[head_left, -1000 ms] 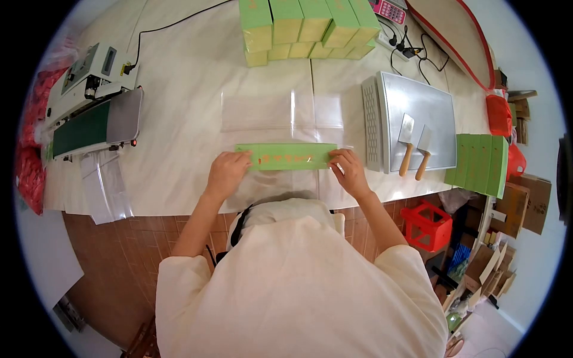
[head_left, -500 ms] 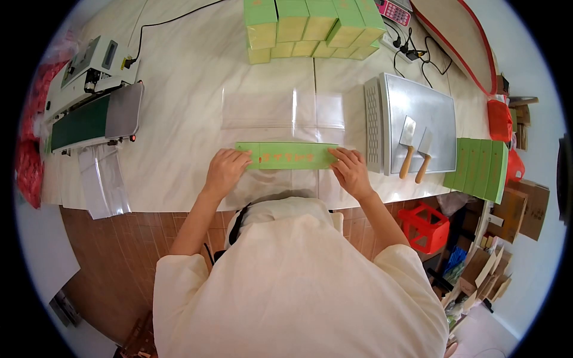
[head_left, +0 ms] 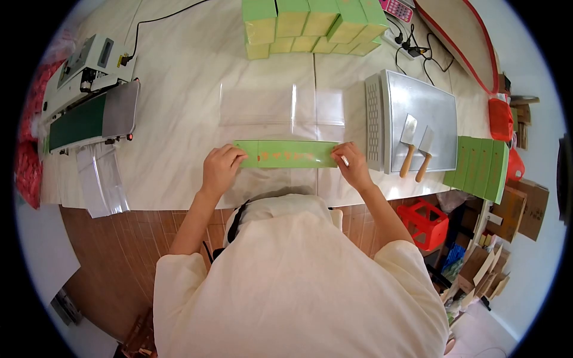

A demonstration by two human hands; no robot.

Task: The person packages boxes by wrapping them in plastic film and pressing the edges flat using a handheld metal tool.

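A long, narrow green box (head_left: pixel 285 154) with orange characters lies crosswise in front of me at the table's near side. At its left end, the closed fingers of my left hand (head_left: pixel 222 167) grip the box. My right hand (head_left: pixel 353 164) is closed in a pinch at the other end, where a small pale, shiny bit of what looks like clear plastic film (head_left: pixel 345 160) shows at the fingertips. Just beyond the box, a flat clear plastic sheet (head_left: pixel 256 107) is spread on the table, and clear plastic also shows below the box.
Stacked green boxes (head_left: pixel 316 27) stand at the back. Two cleavers (head_left: pixel 408 134) lie on a grey metal case (head_left: pixel 391 113) at right, with more green boxes (head_left: pixel 477 167) beyond. At left are a small conveyor machine (head_left: pixel 89 98) and clear plastic sleeves (head_left: pixel 102 179).
My right hand has shifted slightly outward, its fingers more curled, and a pale bit now shows in them. My left hand stays at the box's left end.
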